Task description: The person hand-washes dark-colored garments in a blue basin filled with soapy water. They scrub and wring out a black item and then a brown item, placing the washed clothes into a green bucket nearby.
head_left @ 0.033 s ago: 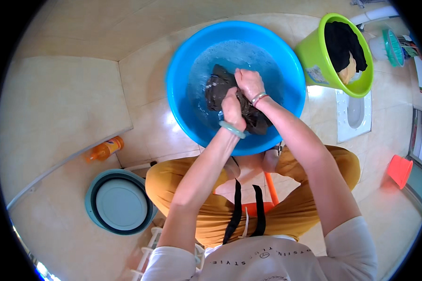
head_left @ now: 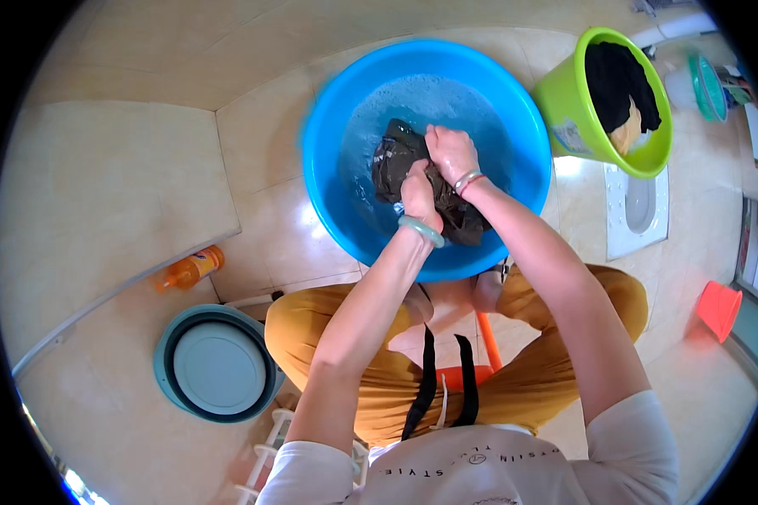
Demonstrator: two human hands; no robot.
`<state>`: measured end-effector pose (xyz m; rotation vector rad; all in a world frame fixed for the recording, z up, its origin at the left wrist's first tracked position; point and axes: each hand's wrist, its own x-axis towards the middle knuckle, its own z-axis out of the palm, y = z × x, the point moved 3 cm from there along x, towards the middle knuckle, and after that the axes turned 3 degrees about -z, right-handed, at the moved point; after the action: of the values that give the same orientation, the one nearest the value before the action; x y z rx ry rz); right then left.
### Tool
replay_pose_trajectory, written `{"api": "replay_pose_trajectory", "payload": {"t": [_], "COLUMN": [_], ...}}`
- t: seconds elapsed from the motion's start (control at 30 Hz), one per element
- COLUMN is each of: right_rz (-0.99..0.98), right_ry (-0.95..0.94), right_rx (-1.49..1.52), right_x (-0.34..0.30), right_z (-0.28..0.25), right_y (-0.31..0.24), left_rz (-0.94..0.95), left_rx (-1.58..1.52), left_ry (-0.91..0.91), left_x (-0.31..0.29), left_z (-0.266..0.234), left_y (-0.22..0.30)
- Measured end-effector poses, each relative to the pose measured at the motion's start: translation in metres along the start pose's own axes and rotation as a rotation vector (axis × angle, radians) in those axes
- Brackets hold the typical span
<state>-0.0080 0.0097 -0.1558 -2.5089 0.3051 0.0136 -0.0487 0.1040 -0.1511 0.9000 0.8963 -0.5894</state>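
A large blue basin [head_left: 318, 160] stands in front of me with sudsy water [head_left: 429, 94] in it. Bunched up in the basin lies a wet, dark brown piece of cloth or clothing [head_left: 391, 172]; what garment it is I cannot make out. My left hand [head_left: 419, 195], below a pale green bangle, is closed on the middle of the cloth. Just above and to the right, my right hand [head_left: 452, 153] has its fingers curled into a fist gripping the same cloth. The two hands are close together, and part of the cloth hangs below them toward the basin's near side.
Right of the basin stands a lime green bucket [head_left: 556, 101] holding black and beige clothes [head_left: 619, 80]. Beyond it is a white squat toilet [head_left: 638, 206]. At left are an orange bottle [head_left: 195, 267] and a grey-green collapsible basin [head_left: 219, 366]. A red bucket [head_left: 719, 311] sits far right.
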Motion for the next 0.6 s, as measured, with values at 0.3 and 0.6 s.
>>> {"api": "replay_pose_trajectory", "payload": {"t": [0.3, 0.6], "right_rz": [-0.383, 0.086], "right_ry": [0.089, 0.016], "right_rx": [0.401, 0.123], "right_x": [-0.069, -0.016], "right_z": [-0.016, 0.001], "right_y": [-0.091, -0.017], "left_rz": [0.032, -0.033], "left_rx": [-0.276, 0.039], "left_ry": [-0.384, -0.041], "left_x": [0.027, 0.002], "left_z": [-0.053, -0.004], "left_y": [0.021, 0.014]}}
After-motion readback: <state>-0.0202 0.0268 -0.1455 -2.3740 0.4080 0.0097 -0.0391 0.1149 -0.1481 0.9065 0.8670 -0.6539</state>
